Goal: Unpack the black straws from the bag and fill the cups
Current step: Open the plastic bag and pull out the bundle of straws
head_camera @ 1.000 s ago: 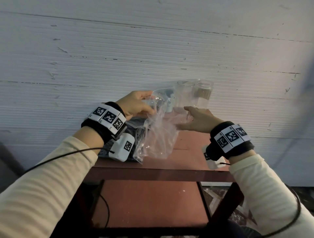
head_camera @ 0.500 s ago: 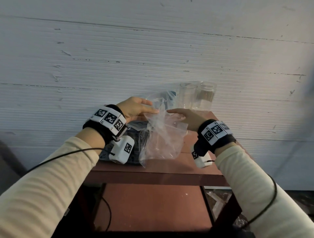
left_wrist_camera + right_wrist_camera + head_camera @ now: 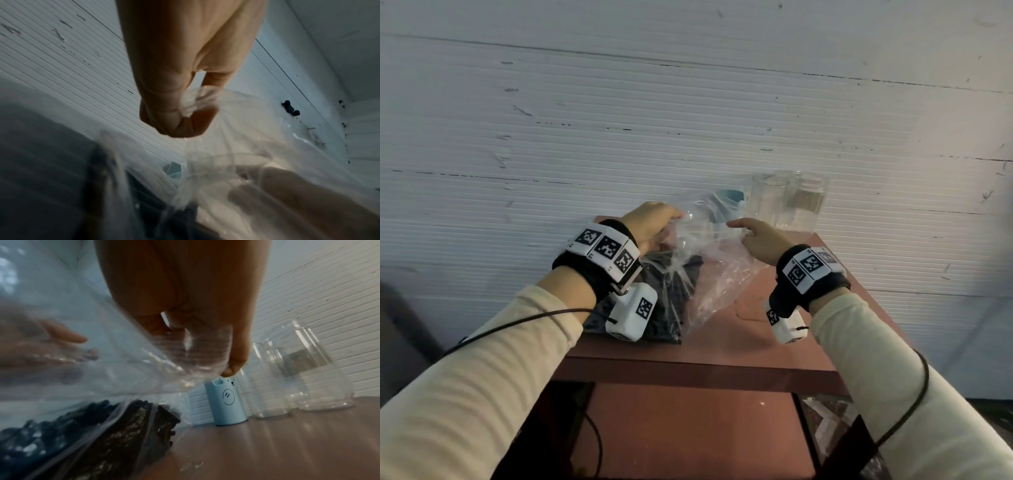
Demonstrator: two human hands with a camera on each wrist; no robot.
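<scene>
A clear plastic bag (image 3: 717, 274) lies on the red-brown table (image 3: 722, 346), with a dark mass of black straws (image 3: 671, 301) in its lower left part. My left hand (image 3: 671, 219) pinches the bag's left edge; the left wrist view shows the plastic (image 3: 257, 129) bunched in that hand's (image 3: 185, 116) curled fingers. My right hand (image 3: 739, 228) holds the bag's right edge, its fingers (image 3: 205, 345) curled into the film (image 3: 92, 353). The straws (image 3: 127, 426) rest on the tabletop under the film. Two empty clear cups (image 3: 767, 202) (image 3: 808, 202) stand behind my right hand by the wall.
A small light-blue container with a bear face (image 3: 226, 400) stands left of the cups (image 3: 269, 386) (image 3: 314, 369). A white ribbed wall (image 3: 688, 120) rises right behind the table. Bare tabletop (image 3: 287, 443) lies to the right of the bag. A lower shelf (image 3: 688, 428) sits under the table.
My right hand came left from near the cups and took the bag's right edge. Both hands and the bag have come lower, and the bag's mouth is spread wider.
</scene>
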